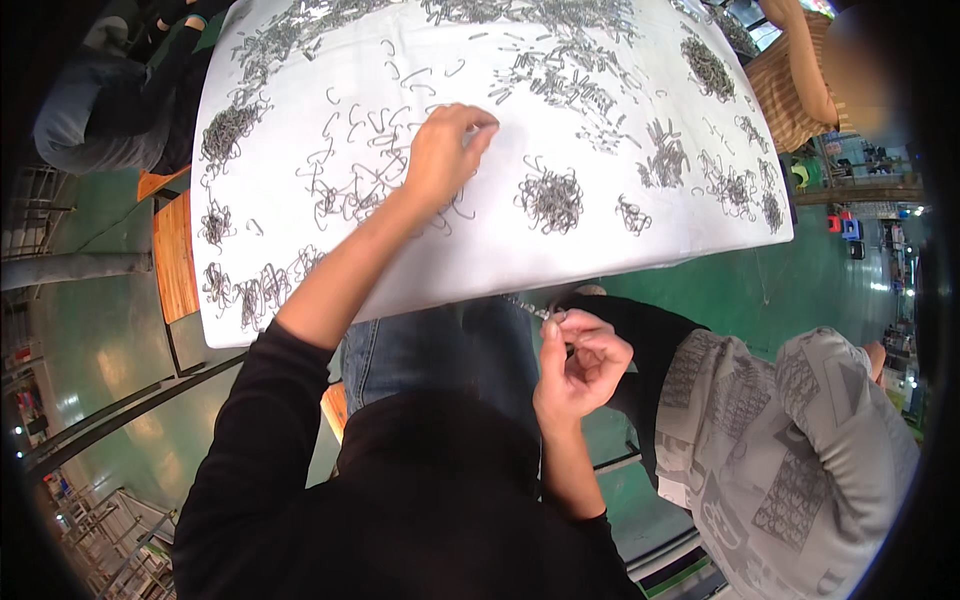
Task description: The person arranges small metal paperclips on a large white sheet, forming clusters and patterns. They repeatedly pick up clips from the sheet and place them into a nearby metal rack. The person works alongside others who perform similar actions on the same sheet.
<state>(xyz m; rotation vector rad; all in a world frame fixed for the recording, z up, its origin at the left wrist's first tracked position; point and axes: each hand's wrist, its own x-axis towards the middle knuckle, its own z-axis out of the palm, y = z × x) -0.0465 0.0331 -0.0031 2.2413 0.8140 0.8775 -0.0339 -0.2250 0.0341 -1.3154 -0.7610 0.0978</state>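
My right hand [583, 365] pinches a chain-like strand [530, 307]; I'd steady it, separating wire hooks [328, 198] singly. My left hand [445, 150] curls its fingers; whether pinching, I can't tell.

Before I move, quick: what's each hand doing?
Left hand: curled above the table; whether it holds anything can't be told.
Right hand: closed, pinching a silvery chain-like strand.
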